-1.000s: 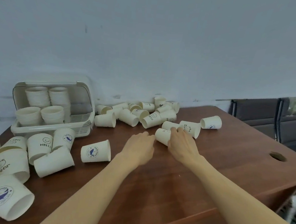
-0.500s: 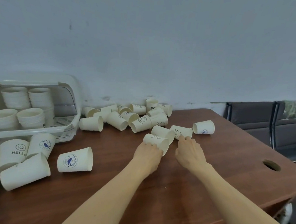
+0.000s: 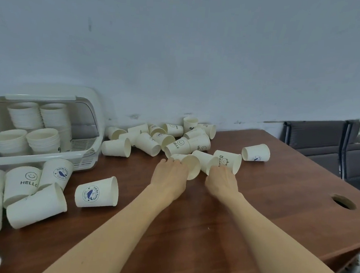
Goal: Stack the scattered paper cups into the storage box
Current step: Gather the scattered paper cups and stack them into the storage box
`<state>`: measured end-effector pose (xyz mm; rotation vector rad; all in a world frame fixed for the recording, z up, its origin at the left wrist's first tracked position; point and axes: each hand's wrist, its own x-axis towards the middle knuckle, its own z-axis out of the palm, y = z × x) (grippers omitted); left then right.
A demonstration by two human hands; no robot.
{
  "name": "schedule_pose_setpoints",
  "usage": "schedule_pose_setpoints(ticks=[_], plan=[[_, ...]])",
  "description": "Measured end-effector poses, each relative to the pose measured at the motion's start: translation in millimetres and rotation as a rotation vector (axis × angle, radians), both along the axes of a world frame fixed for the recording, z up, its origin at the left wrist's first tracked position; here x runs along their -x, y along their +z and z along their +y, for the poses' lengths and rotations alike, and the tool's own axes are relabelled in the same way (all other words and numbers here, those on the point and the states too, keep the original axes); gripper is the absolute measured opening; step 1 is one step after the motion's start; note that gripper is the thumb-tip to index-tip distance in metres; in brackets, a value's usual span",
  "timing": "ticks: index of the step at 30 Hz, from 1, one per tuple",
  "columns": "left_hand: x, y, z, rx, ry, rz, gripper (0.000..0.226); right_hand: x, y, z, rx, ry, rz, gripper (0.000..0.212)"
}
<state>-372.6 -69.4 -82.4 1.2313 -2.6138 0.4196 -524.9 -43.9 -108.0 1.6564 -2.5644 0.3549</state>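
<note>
I see my left hand [image 3: 170, 174] with fingers curled over a paper cup [image 3: 188, 165] lying on its side, gripping it. My right hand [image 3: 221, 180] curls its fingers round the mouth end of a second cup [image 3: 205, 160], also on its side; the fingertips are hidden, so how firm the hold is I cannot tell. A bear-print cup [image 3: 228, 161] lies just beside that hand.

Beyond them I count roughly a dozen cups in a pile [image 3: 164, 137] by the wall, one lone cup [image 3: 255, 152] to the right, and a whale-print cup [image 3: 96, 192] nearer left, with about six more at the left edge. The storage box [image 3: 88, 151], lid raised, holds four stacks [image 3: 34, 130].

Everything sits on a brown wooden table [image 3: 277, 196] with a round cable hole [image 3: 343, 202], against a pale wall [image 3: 202, 52]; two dark chairs [image 3: 327, 142] stand to the right.
</note>
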Motion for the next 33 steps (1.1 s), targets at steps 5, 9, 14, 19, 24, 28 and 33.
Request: schedule_pose_setpoints(ticks=[5, 9, 14, 19, 24, 28, 33], plan=[[-17, 9, 1, -0.024, 0.032, 0.084, 0.020, -15, -2, -18, 0.090, -0.088, -0.071, 0.026], [-28, 14, 0, -0.080, 0.042, 0.152, 0.020, -24, -9, -35, 0.130, -0.143, -0.091, 0.026], [-40, 15, -7, -0.129, 0.040, 0.234, 0.023, -32, -11, -49, 0.250, -0.178, -0.129, 0.024], [-49, 15, -7, -0.205, 0.072, 0.311, 0.022, -44, -6, -54, 0.293, -0.197, -0.374, 0.021], [-58, 10, -7, -0.221, 0.093, 0.320, 0.023, -55, -5, -64, 0.335, -0.345, -0.553, 0.027], [-69, 11, -12, -0.196, 0.093, 0.305, 0.024, -54, -9, -74, 0.323, -0.383, -0.515, 0.030], [-74, 11, -21, -0.222, 0.117, 0.362, 0.024, -56, -8, -65, 0.245, -0.254, -0.283, 0.017]])
